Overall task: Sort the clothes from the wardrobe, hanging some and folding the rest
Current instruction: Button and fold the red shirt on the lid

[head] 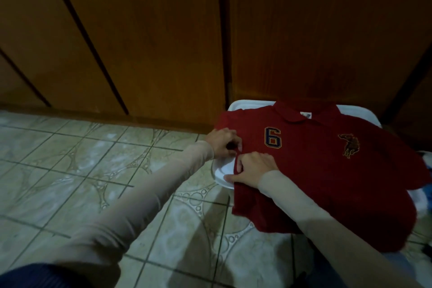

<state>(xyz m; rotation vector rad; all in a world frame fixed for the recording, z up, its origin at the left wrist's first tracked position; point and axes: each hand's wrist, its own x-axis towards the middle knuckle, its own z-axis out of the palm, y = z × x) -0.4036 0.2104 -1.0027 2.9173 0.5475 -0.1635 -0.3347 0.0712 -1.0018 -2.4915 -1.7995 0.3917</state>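
Red polo shirt point(311, 166) lies face-up on a white plastic stool point(223, 176) by the wardrobe doors point(145, 37), overhanging the near edge. Left hand point(223, 142) and right hand point(253, 167) both pinch the left sleeve, fingers curled in the fabric. Risk: small support plus overhang, so a sleeve tug likely drags the shirt onto the floor tiles point(98, 170) or skews the fold.

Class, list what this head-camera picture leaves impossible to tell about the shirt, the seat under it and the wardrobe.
- White plastic stool: the red polo shirt hides most of it.
- Collar label: too small to read.
- Clothes at the right edge: cut off by the frame.
- Wardrobe doors: closed, contents unseen.
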